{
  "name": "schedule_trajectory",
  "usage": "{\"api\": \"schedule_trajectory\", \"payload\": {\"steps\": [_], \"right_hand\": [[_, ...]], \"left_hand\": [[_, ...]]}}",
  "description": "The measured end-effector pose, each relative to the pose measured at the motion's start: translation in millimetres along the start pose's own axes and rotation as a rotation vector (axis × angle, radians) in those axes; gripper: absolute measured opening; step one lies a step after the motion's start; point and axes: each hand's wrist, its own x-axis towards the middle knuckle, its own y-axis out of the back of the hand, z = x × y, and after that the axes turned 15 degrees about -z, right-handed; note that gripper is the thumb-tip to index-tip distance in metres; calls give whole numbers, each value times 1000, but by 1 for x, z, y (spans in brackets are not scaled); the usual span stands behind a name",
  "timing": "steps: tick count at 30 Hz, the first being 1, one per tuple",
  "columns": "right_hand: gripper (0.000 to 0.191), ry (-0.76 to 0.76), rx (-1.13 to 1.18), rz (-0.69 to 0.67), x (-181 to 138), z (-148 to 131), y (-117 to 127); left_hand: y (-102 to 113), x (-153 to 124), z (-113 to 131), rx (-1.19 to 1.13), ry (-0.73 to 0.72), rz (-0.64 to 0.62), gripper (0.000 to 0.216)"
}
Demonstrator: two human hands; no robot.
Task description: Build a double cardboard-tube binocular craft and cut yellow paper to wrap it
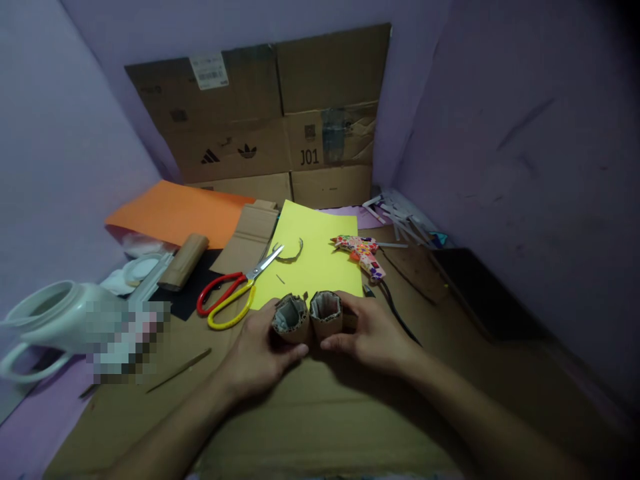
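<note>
Two short cardboard tubes stand side by side, openings tilted toward me, on the brown cardboard floor sheet (325, 413). My left hand (257, 353) wraps its fingers round the left tube (290, 317). My right hand (373, 333) grips the right tube (326, 310), thumb below and fingers behind. The tubes touch each other at the near edge of a yellow paper sheet (315, 257).
Red-and-yellow scissors (233, 293) lie left of the yellow sheet. A patterned glue gun (361, 253) with its black cord lies to the right. Orange paper (175, 213), a cardboard roll (184, 261), a white jug (45, 320), paper scraps (400, 220) and flattened boxes (280, 120) surround the spot.
</note>
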Motion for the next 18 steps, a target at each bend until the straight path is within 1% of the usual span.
{"api": "schedule_trajectory", "payload": {"steps": [6,9,14,18], "right_hand": [[43,32,90,-16,1,6,-2],[42,28,96,-18,-1,6,-3],[38,62,-15,17,-5,1,-4],[38,105,-84,20,-7,4,-4]], "left_hand": [[2,-1,1,93,-21,-7,25],[2,-1,4,81,-9,-22,26],[1,0,0,68,-33,-52,24],[-1,1,-7,137,-96,-22,22]]}}
